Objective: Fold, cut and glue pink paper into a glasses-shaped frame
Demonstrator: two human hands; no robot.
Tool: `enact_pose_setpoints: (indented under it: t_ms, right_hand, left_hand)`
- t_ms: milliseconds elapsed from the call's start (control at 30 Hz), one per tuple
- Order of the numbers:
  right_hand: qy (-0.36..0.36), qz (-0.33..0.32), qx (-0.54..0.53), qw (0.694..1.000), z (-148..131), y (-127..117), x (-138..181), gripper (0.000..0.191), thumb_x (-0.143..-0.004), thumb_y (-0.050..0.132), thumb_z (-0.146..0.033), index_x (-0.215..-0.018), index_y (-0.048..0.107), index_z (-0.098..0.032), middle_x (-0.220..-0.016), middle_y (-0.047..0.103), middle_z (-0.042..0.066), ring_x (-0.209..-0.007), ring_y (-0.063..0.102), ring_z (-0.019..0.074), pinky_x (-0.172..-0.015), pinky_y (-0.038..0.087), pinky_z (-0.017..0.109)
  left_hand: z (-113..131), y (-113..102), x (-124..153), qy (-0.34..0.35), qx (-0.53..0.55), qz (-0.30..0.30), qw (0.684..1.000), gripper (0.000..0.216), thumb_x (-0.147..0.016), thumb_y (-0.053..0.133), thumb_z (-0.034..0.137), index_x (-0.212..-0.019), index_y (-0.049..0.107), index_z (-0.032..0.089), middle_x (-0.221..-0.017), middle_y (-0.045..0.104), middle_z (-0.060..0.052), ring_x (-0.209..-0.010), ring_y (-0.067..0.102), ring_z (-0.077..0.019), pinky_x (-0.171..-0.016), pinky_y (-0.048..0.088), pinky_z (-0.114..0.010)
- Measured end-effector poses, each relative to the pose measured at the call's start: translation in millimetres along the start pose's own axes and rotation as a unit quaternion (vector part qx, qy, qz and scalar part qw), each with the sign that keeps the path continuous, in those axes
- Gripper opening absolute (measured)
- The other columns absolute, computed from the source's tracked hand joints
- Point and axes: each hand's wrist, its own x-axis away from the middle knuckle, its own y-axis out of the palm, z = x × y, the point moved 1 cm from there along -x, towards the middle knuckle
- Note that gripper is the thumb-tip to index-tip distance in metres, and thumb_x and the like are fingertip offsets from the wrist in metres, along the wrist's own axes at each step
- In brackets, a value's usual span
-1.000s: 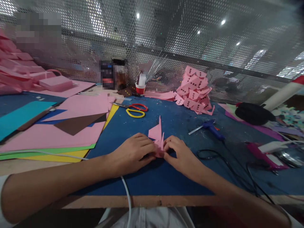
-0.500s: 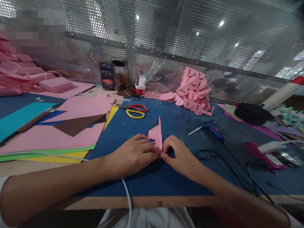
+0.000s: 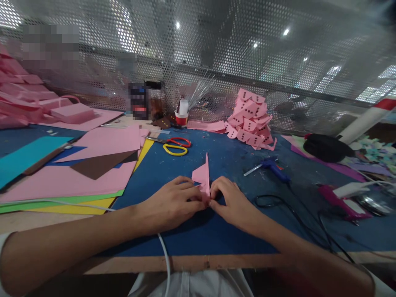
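Observation:
A small folded piece of pink paper (image 3: 202, 175) lies on the blue table mat in front of me, one narrow flap standing up along its right side. My left hand (image 3: 176, 202) presses on its near left part, the fingers bent over it. At its near right edge, my right hand (image 3: 230, 202) pinches the paper between thumb and forefinger. Fingers hide the paper's near end. Beyond it lie scissors (image 3: 176, 145) with one red and one yellow handle loop. A blue glue gun (image 3: 275, 170) rests to the right of my right hand.
Coloured paper sheets (image 3: 77, 181) cover the left side. At the back stand a pile of dotted pink paper pieces (image 3: 250, 119) and a red-and-white cup (image 3: 181, 117). A black cord (image 3: 287, 208) loops at right; a white cable (image 3: 165, 251) hangs over the front edge.
Both hands stay on the pink paper in nearly the same pose. The whole view has shifted very slightly; nothing else has visibly moved.

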Motion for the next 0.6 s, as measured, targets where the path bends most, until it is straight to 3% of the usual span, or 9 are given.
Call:
enact_pose_setpoints:
  t_ms: [300, 433, 600]
  right_hand:
    - [-0.002, 0.006, 0.0, 1.0, 1.8, 0.4, -2.8, 0.011, -0.084, 0.059, -0.014, -0.081, 0.051, -0.021, -0.089, 0.056, -0.001, -0.086, 0.051, 0.0155, -0.08, 0.035, 0.032]
    - [-0.001, 0.006, 0.0, 1.0, 0.4, 0.7, -2.5, 0.014, -0.081, 0.059, -0.01, -0.082, 0.051, -0.021, -0.09, 0.056, -0.001, -0.086, 0.051, 0.0157, -0.08, 0.035, 0.031]
    - [-0.005, 0.009, -0.003, 1.0, 3.1, 1.6, -3.0, 0.012, -0.082, 0.059, -0.012, -0.083, 0.051, -0.021, -0.089, 0.056, -0.001, -0.085, 0.051, 0.016, -0.079, 0.036, 0.031]
  left_hand:
    - [1.6, -1.1, -2.0, -0.009, 0.0, -0.006, 1.0, 0.022, -0.092, 0.048, 0.016, -0.104, 0.063, 0.025, -0.102, 0.066, -0.003, -0.099, 0.058, -0.0177, -0.096, 0.04, -0.037]
    - [2.6, -2.7, -2.8, -0.01, -0.002, -0.006, 1.0, 0.026, -0.092, 0.048, 0.016, -0.111, 0.061, 0.025, -0.102, 0.066, -0.004, -0.099, 0.057, -0.0189, -0.093, 0.041, -0.037]
    - [3.7, -4.1, -3.9, -0.019, 0.015, -0.041, 0.999, 0.03, -0.09, 0.047, 0.013, -0.114, 0.06, 0.026, -0.105, 0.064, -0.004, -0.098, 0.056, -0.0187, -0.092, 0.041, -0.038]
